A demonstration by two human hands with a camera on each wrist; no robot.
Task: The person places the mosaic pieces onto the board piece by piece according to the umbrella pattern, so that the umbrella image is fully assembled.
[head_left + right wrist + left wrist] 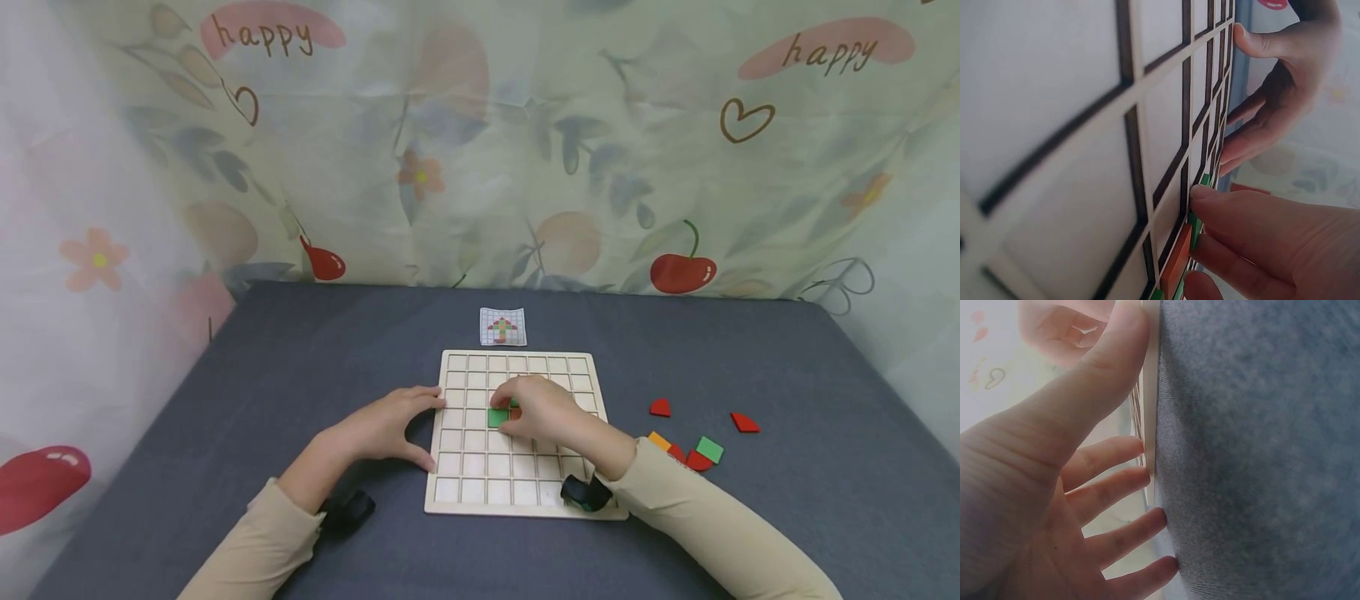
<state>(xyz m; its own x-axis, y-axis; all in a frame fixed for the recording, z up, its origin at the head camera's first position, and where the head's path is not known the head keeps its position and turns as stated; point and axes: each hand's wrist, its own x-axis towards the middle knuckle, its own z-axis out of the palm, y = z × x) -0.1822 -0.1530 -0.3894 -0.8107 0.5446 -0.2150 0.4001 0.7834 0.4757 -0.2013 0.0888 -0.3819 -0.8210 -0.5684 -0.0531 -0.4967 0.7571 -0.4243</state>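
A pale gridded board [460, 486] lies on the table. My left hand [390, 423] rests at its left side, thumb and fingers spread along the edge; the left wrist view shows the thumb against the rim. Over the middle of the board, my right hand [547, 408] pinches a green square tile [497, 418] between thumb and finger, at a grid cell. Just right of that tile is an orange-red tile [515, 413], partly covered by the hand. In the right wrist view the orange-red tile [1176, 259] sits in the grid below the fingertips. The right hand hides several cells.
Behind the board lies a small pattern card [503, 327]. To the right are loose pieces: a red piece [660, 407], another red piece [745, 422], a yellow-orange tile [659, 441] and a green tile [709, 450]. A patterned curtain [480, 167] hangs behind the table.
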